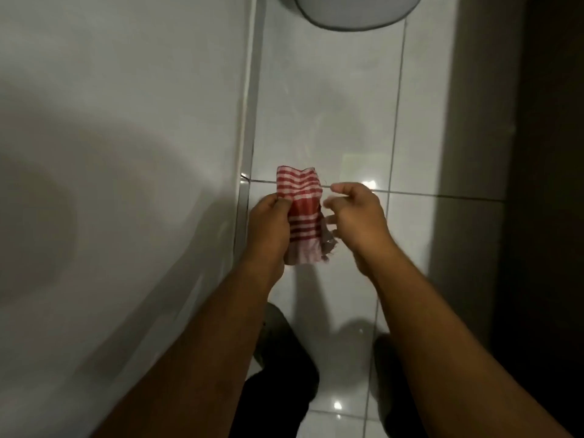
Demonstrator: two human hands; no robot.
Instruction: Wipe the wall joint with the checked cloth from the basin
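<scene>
By the white wall (126,121), the left hand (268,226) pinches one red checked cloth (301,213), held up above the floor (331,105). The cloth looks soft, light and floppy, so bunch it in your fingers. The right hand (357,216) is half curled beside it, maybe touching its edge; I cannot tell. Two hands, one cloth.

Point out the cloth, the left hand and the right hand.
cloth (303,213): head view, on its striped middle.
left hand (268,226): head view, on its back.
right hand (358,216): head view, on its back.
</scene>
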